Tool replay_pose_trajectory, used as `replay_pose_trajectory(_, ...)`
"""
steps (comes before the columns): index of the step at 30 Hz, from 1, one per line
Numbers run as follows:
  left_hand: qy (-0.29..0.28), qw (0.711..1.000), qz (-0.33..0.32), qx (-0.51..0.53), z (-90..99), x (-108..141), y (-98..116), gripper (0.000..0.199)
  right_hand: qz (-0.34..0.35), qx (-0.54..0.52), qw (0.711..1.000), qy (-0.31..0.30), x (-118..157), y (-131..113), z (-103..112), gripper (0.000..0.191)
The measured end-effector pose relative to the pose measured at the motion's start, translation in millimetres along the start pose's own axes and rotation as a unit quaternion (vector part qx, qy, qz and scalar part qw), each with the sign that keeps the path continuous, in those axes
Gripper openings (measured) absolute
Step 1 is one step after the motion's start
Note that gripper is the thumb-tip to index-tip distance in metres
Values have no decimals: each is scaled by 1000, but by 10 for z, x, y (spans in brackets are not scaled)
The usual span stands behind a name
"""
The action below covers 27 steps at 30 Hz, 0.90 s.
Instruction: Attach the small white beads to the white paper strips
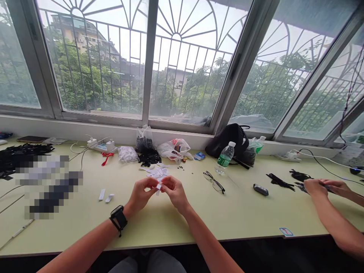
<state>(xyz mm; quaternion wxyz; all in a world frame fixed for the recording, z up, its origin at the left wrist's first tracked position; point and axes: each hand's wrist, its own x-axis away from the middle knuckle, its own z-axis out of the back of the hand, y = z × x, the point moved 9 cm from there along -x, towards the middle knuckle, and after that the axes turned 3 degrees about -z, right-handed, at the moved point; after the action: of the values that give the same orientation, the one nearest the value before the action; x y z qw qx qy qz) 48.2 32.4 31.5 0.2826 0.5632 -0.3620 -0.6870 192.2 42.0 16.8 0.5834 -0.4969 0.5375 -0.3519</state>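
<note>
Near the middle of the table, my left hand (142,193) and my right hand (174,191) meet fingertip to fingertip. Both pinch a small white strip (158,189), whose lower end hangs below the fingers. A black watch is on my left wrist. Just behind my hands lies a loose pile of white strips (158,171). Two separate white pieces rest on the table to the left, one flat (101,194) and one curled (109,198).
Glasses (214,182), a water bottle (225,158) and a black bag (227,142) are on the right. Plastic bags (174,149) and a power strip (102,146) line the window side. At far right, another person's hands (321,188) handle dark strips. Black strips (22,156) lie far left.
</note>
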Motion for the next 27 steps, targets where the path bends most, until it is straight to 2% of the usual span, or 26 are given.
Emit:
replay_pose_trajectory(5, 6, 998, -9, -63, 35, 7, 52, 18, -1, 6, 1000, -24, 24, -34, -64, 24)
replay_pose_trajectory(11, 0, 990, -36, -135, 39, 17, 142, 14, -12, 10, 1000, -24, 38, -35, -60, 29)
replay_pose_trajectory(18, 23, 971, -77, -227, 103, 29, 214, 12, -72, -68, 994, -46, 76, 18, -63, 40)
replay_pose_trajectory(27, 13, 963, -111, -247, 53, 36, 301, 11, -80, -72, 993, -47, 80, 25, -69, 39)
